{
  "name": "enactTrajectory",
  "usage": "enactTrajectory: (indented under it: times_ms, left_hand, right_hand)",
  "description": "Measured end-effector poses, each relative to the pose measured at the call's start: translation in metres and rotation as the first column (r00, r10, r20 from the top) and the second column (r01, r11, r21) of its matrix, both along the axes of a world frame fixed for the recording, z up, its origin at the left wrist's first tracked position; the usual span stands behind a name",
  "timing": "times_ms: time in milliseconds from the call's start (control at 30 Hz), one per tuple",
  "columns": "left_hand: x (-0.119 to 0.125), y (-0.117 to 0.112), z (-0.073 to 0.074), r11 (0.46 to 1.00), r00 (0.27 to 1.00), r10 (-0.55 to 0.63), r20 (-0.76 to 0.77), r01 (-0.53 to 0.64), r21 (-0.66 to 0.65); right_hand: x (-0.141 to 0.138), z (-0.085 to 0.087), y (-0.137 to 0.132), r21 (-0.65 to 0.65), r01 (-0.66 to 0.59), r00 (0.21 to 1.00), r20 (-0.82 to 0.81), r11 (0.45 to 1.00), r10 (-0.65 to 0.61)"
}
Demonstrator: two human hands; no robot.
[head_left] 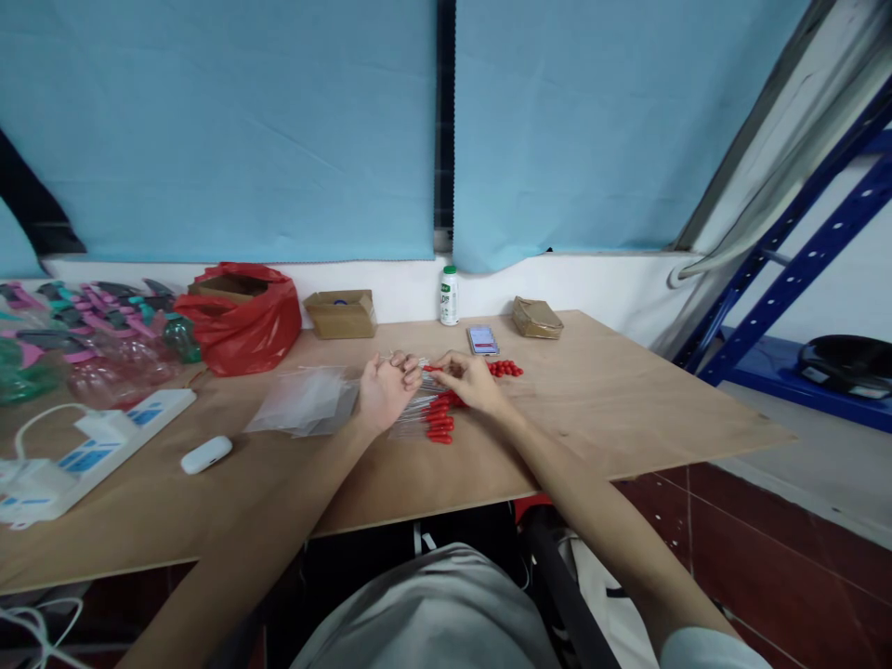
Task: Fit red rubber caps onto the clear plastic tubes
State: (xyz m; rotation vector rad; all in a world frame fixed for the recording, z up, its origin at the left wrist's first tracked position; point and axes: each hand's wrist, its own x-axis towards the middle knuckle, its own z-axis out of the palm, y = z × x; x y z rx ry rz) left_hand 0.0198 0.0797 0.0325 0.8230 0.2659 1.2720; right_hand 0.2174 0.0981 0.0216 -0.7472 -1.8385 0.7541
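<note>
Both my hands meet over the middle of the table. My right hand (472,381) pinches the red handle (433,369) of a thin tool between thumb and fingers. Close beside it, my left hand (390,392) is turned palm up with its fingers curled closed; what they hold, if anything, is too small to make out. Under and between the hands lies a row of red-handled thin metal tools (439,423), their shafts pointing left. More red handle ends (505,369) show beyond my right hand. Clear plastic bags (303,401) lie flat left of my left hand.
A white case (206,454) and a power strip (104,455) lie at left, near spray bottles (118,348) and a red bag (243,321). Along the back are an open carton (341,314), a white bottle (450,297), a phone (482,340) and a brown package (536,318).
</note>
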Motion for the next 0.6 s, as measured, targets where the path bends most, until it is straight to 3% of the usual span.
enactTrajectory:
  times_ms: [333,600]
  left_hand:
    - [0.0041,-0.0031,-0.0015,1.000,1.000,0.005,0.001,-0.005,-0.012]
    - [0.0056,-0.0045,-0.0023,1.000,1.000,-0.016,0.017,0.016,-0.018]
  right_hand:
    - [-0.0004,0.0022,-0.0057,0.002,0.005,1.000,0.006,1.000,-0.005]
    - [-0.0003,0.0047,-0.0098,0.088,0.044,0.998,0.039,0.995,-0.048]
